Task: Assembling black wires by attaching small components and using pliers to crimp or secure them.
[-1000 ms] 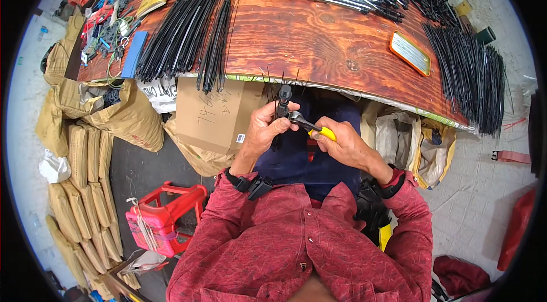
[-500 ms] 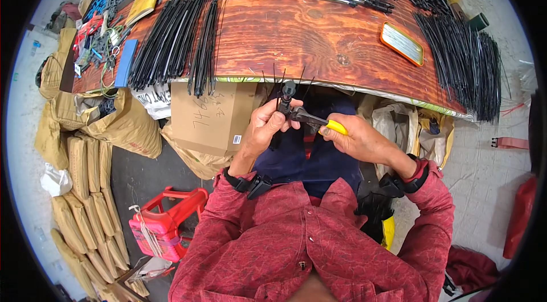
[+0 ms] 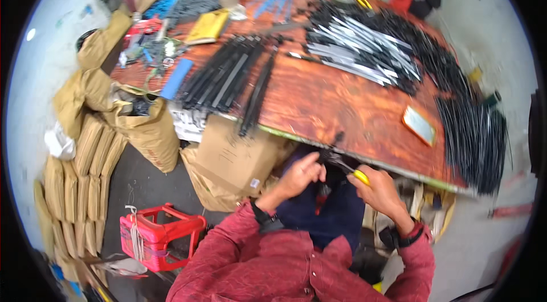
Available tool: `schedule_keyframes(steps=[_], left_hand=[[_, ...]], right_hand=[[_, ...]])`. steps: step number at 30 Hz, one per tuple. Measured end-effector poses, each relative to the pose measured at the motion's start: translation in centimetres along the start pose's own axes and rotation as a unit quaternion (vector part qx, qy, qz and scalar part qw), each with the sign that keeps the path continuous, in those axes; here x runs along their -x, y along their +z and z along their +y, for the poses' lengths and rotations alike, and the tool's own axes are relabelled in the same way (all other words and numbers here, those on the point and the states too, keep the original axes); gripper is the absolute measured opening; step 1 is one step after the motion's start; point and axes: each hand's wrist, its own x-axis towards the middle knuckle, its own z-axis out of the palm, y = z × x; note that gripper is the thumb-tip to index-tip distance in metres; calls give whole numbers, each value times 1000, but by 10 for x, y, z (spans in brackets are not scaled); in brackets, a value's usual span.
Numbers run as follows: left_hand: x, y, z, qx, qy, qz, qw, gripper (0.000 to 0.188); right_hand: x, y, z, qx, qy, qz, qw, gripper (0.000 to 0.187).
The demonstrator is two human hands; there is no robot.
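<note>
My right hand [image 3: 380,190] is closed around the yellow handle of a pair of pliers [image 3: 361,177]. Their dark metal jaws point left, up against a small black plastic part [image 3: 329,155]. The fingers of my left hand [image 3: 301,177] are bent and pinch that part just below the table edge, above my lap. Motion smears both the part and the jaws, so how they meet is unclear. A thin dark piece sticks up from the part over the table's edge.
On the wooden table [image 3: 313,103] lie bundles of black rods [image 3: 222,74], silver-and-black rods [image 3: 364,51], black strands [image 3: 470,137] and an orange-framed mirror [image 3: 419,125]. A cardboard box [image 3: 231,157] stands under its edge. A red stool [image 3: 162,233] is at left. People sit across the table.
The view has swung, so table and hands sit lower and further right, and people at the far side show. My hands keep the pliers at the black part.
</note>
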Motion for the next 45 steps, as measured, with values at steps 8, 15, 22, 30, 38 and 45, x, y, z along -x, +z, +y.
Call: schedule_keyframes(steps=[8, 15, 22, 30, 38, 45], left_hand=[[20, 3, 7, -37, 66, -30, 997, 44], [4, -26, 142, 273, 150, 123, 942, 54], [43, -108, 149, 343, 204, 192, 897, 48], [57, -134, 142, 353, 167, 214, 895, 48], [57, -182, 154, 234, 184, 300, 906, 45], [49, -206, 149, 179, 150, 347, 908, 43]], right_hand=[[-27, -35, 81, 162, 14, 265, 950, 36], [-31, -18, 97, 222, -14, 307, 925, 40], [-56, -21, 48, 160, -103, 267, 945, 19], [-138, 20, -75, -5, -210, 52, 976, 24], [-215, 97, -142, 89, -143, 8, 986, 41], [-260, 118, -131, 23, -102, 70, 992, 18]])
